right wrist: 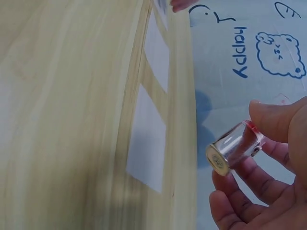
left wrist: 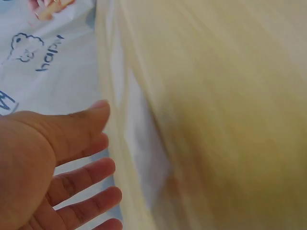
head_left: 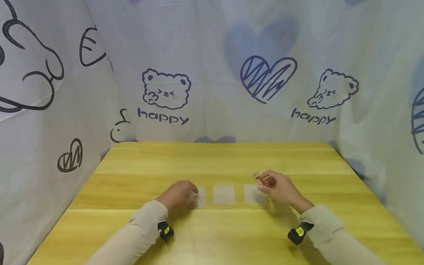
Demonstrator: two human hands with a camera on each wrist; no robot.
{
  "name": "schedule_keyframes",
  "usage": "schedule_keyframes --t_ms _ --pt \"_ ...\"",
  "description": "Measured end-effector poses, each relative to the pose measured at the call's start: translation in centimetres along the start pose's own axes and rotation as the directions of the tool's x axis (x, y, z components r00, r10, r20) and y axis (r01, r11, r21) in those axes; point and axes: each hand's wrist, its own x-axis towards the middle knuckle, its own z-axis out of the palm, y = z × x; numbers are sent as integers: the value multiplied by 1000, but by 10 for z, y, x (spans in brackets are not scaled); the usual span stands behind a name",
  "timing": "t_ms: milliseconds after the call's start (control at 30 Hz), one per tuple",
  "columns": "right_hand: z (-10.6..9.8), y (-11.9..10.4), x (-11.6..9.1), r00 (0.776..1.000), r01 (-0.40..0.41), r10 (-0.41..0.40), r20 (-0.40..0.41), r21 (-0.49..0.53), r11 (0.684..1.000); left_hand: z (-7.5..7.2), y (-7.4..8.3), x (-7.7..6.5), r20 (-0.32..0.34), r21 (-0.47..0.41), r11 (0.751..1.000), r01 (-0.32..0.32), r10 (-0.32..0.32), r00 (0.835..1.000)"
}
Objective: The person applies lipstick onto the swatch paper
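Observation:
My right hand pinches a small clear cylinder between thumb and fingers, above the right-hand white paper square. One end of the cylinder is a round gold face with a dark printed pattern; a reddish tint shows near the thumb. In the head view a clear piece juts out past the fingertips. My left hand is over the left paper square, partly hiding it. Its fingers are spread and loosely bent in the left wrist view, holding nothing. Between the hands lies the middle paper square.
The three paper squares form a row across the yellow wooden table. White cloth with drawn bears and hearts hangs behind the table and along both sides. A black wrist strap sits on each sleeve.

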Motion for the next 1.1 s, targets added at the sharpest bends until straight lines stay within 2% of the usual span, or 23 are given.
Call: schedule_keyframes --t_ms 167,333,567,800,1100 --pt "3 -7 1 1000 6 -6 20 -5 1000 -6 11 4 -16 -43 996 -80 79 997" --pt "4 -12 5 1000 11 -11 22 2 1000 -14 26 7 -6 -82 992 -98 98 995" --pt "12 -17 6 998 55 -55 26 3 999 -13 39 9 -14 -76 987 -144 143 990" --pt "18 -23 10 994 104 -103 38 -16 994 -15 51 17 -4 -54 988 -146 146 989" --pt "27 -35 12 989 114 -114 91 5 994 -15 62 24 -9 -67 987 -143 143 990"
